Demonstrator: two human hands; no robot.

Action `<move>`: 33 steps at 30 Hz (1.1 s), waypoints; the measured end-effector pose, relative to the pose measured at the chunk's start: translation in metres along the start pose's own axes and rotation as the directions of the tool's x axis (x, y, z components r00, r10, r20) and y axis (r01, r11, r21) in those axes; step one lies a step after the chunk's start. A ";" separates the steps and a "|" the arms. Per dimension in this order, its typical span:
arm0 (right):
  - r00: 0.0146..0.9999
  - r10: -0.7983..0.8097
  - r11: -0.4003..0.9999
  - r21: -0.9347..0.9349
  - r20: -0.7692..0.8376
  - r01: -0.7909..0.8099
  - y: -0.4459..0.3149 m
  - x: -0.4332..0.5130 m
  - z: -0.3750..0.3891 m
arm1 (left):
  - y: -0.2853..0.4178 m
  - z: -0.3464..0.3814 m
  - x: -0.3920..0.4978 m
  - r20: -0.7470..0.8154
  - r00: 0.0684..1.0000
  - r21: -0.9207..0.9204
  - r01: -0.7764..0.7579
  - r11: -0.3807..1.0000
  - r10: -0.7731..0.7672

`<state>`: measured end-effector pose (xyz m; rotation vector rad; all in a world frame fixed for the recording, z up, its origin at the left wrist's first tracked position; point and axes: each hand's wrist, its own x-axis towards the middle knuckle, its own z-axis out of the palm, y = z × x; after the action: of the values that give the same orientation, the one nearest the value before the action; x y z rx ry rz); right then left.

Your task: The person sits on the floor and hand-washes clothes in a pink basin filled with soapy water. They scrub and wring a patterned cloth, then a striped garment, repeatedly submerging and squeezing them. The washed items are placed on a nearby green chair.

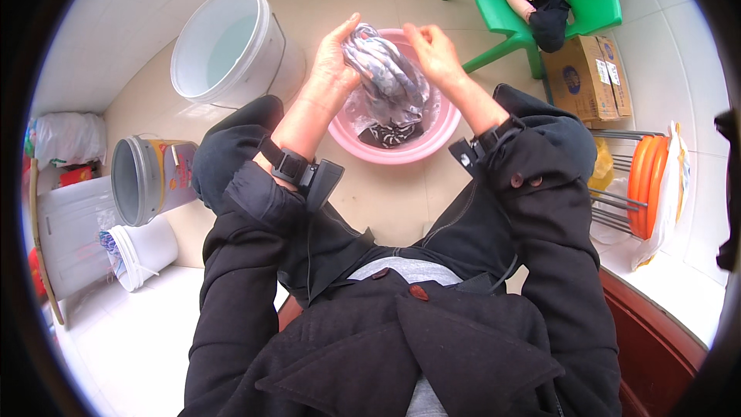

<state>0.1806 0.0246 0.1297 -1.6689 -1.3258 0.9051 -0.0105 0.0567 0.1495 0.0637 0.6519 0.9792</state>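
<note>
Between my knees on the tiled floor stands a pink plastic basin (392, 157) with sudsy water. My left hand (337, 59) holds up a wet grey patterned cloth (386, 72) at the basin's left side, thumb pointing up; the lower end of the cloth hangs into the basin. My right hand (432, 52) is at the basin's upper right rim, beside the cloth, with its fingers curled; whether it grips anything cannot be told. A black-and-white patterned fabric (391, 135) lies in the water under the hanging cloth.
A large white bucket of water (261, 40) stands at upper left. A green plastic chair (498, 3) holding clothes and a cardboard box (580, 78) are at upper right. Another bucket (128, 180) and a small white pail (151, 249) sit left; orange round stools (640, 185) lie right.
</note>
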 end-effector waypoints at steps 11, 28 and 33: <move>0.800 -0.025 0.433 0.728 0.599 -0.532 0.001 -0.051 0.005 | -0.024 0.001 -0.011 -0.083 0.987 -0.218 -0.155 0.964 0.139; 0.932 -0.025 0.760 0.613 0.362 -0.217 -0.007 -0.010 -0.022 | -0.044 -0.026 -0.026 0.339 0.923 0.864 -0.382 0.329 0.182; 0.993 0.071 0.784 0.611 0.089 -0.111 -0.030 -0.012 -0.020 | -0.050 -0.018 -0.019 0.216 0.964 0.597 -0.258 0.760 0.157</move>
<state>0.1844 0.0134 0.1659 -1.1949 -0.8462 1.2913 0.0098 0.0088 0.1272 0.8134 0.8163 0.9228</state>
